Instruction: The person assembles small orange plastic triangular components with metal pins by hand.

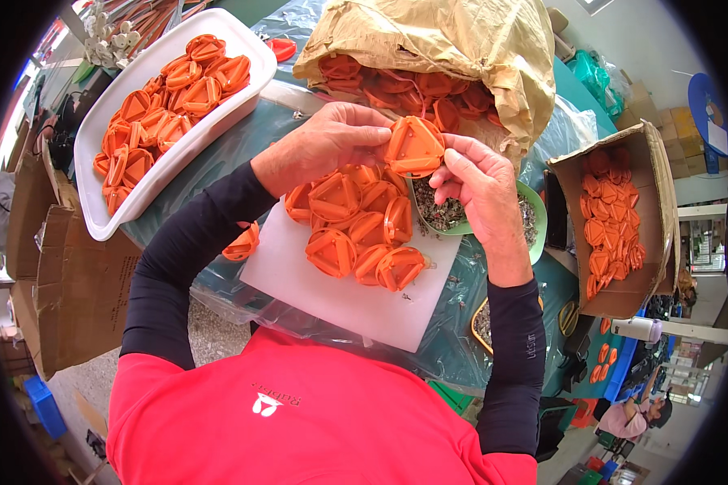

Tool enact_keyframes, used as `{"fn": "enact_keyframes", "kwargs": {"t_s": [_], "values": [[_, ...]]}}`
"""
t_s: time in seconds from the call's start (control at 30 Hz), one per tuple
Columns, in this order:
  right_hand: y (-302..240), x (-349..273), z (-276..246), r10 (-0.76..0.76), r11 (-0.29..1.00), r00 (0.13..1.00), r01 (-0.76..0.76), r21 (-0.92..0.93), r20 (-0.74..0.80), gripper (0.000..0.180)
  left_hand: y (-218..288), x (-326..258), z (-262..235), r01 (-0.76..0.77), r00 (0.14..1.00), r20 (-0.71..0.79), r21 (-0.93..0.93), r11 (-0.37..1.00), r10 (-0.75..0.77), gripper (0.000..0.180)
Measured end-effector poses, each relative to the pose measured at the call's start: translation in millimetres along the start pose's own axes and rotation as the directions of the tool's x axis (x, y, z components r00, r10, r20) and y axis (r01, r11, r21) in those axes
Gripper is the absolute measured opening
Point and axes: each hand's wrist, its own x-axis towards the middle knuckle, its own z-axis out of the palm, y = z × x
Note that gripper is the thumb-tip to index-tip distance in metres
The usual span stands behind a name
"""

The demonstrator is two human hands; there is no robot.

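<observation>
Looking down the link through the head camera, I am seeing the red shirt and two dark sleeves first, reaching around the white board. A pile of orange parts is sitting on that board, and one loose orange part is lying just left of it. A small yellow-rimmed tray is peeking out to the board's right, partly hidden behind the right sleeve.

Above the board's far edge, I am holding a single orange piece, triangular inside a round rim, with both hands. The left hand is gripping its left side, the fingers nearly closed onto the edge. The right hand is pinching its right side between thumb and forefinger, the other fingers curling beneath.

Off the board's far right corner, a green bowl is holding small metallic bits. The bench is showing its teal covering around the board.

Farther out, a white tub of orange parts is standing beyond the board to the left, a brown paper bag is spilling more straight beyond it, and a cardboard box is holding others to its right. A co-worker is appearing far to the board's right.
</observation>
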Motion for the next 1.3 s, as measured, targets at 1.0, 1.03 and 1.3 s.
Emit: {"fn": "enact_keyframes", "kwargs": {"t_s": [1.0, 1.03, 1.3], "values": [[-10.4, -42.2, -91.9, -0.095, 0.879, 0.949, -0.062, -0.472, -0.301, 0.024, -15.7, 118.1, -23.4, -0.239, 0.831, 0.300, 0.953, -0.186, 0.469, 0.022], [-5.5, -35.2, -80.7, -0.073, 0.890, 0.960, -0.060, -0.452, -0.270, 0.024, -15.7, 117.9, -14.9, -0.310, 0.714, 0.422, 0.906, -0.289, 0.559, 0.024], [26.0, 4.0, -32.4, -0.148, 0.688, 0.985, 0.041, -0.725, -0.085, 0.017, -13.1, 88.3, -29.1, -0.309, 0.777, 0.440, 0.890, -0.336, 0.450, 0.018]]}}
